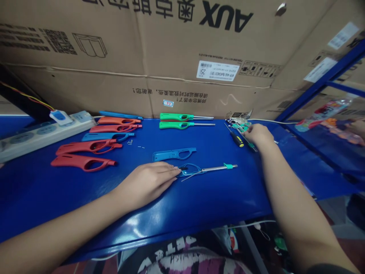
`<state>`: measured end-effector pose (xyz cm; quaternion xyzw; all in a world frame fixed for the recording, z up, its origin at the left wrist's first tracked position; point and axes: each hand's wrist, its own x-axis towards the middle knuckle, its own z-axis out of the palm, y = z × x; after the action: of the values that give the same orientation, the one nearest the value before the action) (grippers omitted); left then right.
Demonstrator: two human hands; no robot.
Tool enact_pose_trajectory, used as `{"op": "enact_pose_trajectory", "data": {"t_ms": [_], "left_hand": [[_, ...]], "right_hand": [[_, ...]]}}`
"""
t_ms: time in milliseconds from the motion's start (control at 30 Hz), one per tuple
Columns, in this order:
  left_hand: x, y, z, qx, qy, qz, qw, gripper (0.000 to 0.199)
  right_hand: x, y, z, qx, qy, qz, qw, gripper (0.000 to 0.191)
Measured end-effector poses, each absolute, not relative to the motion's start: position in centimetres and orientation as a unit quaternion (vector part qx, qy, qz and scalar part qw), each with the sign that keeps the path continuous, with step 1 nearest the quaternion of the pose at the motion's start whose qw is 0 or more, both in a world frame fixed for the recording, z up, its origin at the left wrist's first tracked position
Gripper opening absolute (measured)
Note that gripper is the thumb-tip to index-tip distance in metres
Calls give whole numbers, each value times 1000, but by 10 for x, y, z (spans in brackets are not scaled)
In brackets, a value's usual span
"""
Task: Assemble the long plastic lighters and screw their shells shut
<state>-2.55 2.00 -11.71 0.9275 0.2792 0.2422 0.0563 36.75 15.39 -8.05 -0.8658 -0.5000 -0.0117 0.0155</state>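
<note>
My left hand (154, 179) lies closed over the handle of an opened blue gas lighter (191, 170), holding it against the table. Its trigger loop shows beyond the fingertips. From it a metal tube (218, 168) points right with a teal clip near the tip, and a thin rod slants out beside it. Just behind lies a loose blue shell half (174, 153). My right hand (259, 136) is at a pile of metal and green parts (238, 123), fingers closed; what they pinch is hidden. A yellow-black screwdriver (237, 139) lies beside the pile.
Red, orange and blue lighter shells (84, 161) lie at the left. Two green lighters (176, 125) sit before the cardboard box (171, 49). A white power strip (45, 133) stands far left. Right are a blue frame bar (322, 80), a bottle (323, 113) and another person's hand (357, 127).
</note>
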Motion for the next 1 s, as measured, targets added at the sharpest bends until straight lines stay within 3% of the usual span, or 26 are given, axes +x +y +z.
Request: {"op": "enact_pose_trajectory", "data": {"t_ms": [167, 600, 733, 867, 1000], "left_hand": [[-28, 20, -116, 927, 284, 236, 69, 29], [-26, 20, -114, 918, 318, 214, 100, 32], [-26, 21, -116, 910, 322, 225, 130, 30], [-26, 20, -116, 897, 342, 229, 163, 32], [-27, 16, -109, 886, 375, 209, 176, 33]], "right_hand": [[371, 153, -80, -860, -509, -24, 39, 25], [370, 148, -73, -813, -577, -18, 77, 14], [336, 128, -65, -613, -767, 92, 165, 20], [289, 98, -67, -441, -862, 209, 134, 21], [257, 74, -77, -334, -905, 233, 122, 13]]}}
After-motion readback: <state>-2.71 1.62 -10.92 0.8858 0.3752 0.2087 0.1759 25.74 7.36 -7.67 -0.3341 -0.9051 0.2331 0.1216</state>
